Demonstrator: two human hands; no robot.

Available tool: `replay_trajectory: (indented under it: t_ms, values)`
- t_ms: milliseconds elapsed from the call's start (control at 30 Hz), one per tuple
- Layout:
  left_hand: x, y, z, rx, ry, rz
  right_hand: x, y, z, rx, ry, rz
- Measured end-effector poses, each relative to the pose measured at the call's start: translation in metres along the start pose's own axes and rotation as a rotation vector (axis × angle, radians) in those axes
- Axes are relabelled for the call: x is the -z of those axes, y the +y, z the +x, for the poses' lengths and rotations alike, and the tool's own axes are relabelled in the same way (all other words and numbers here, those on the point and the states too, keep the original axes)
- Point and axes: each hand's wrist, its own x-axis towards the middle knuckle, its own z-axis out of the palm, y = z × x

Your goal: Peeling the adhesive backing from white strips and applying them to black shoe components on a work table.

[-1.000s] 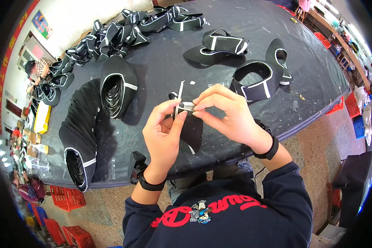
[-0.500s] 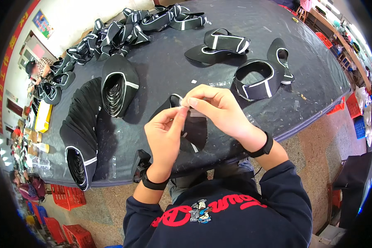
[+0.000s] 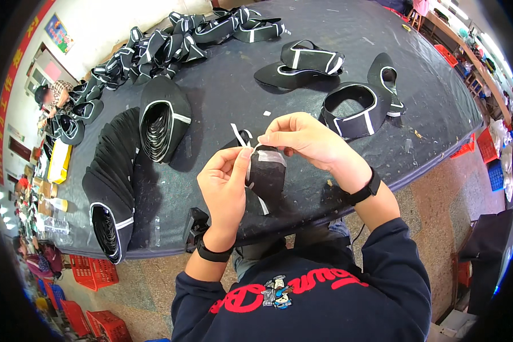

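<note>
Left hand (image 3: 223,181) and right hand (image 3: 316,139) pinch white trim (image 3: 255,146) on black sun visor (image 3: 268,179).
Red crate (image 3: 93,273) on floor (image 3: 151,288); yellow bin (image 3: 59,163) near left edge of surface (image 3: 225,85); contents unclear.

From the middle of the view, a colourful poster (image 3: 58,31) hangs on the wall at ten o'clock, near a red banner (image 3: 16,74). Between nine and ten stands a person in a checked shirt (image 3: 62,94). A yellow container (image 3: 59,164) sits at nine. At eight, a red basket (image 3: 94,273) rests on the speckled floor (image 3: 157,290). A wooden bench (image 3: 472,52) runs along two o'clock; a blue crate (image 3: 495,175) is at three. Toward four, a dark bulky object (image 3: 487,242) may be a covered seat.
</note>
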Motion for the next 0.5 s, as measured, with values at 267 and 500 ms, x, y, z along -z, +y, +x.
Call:
replay_trajectory:
  t_ms: [267,500]
  values:
    - [0.001,-0.006,0.011,-0.006,0.117,0.118,-0.035,-0.006,-0.018,0.375,0.296,-0.418]
    - [-0.004,-0.008,0.018,-0.107,0.159,0.052,-0.064,0.025,-0.022,0.935,0.549,-0.909]
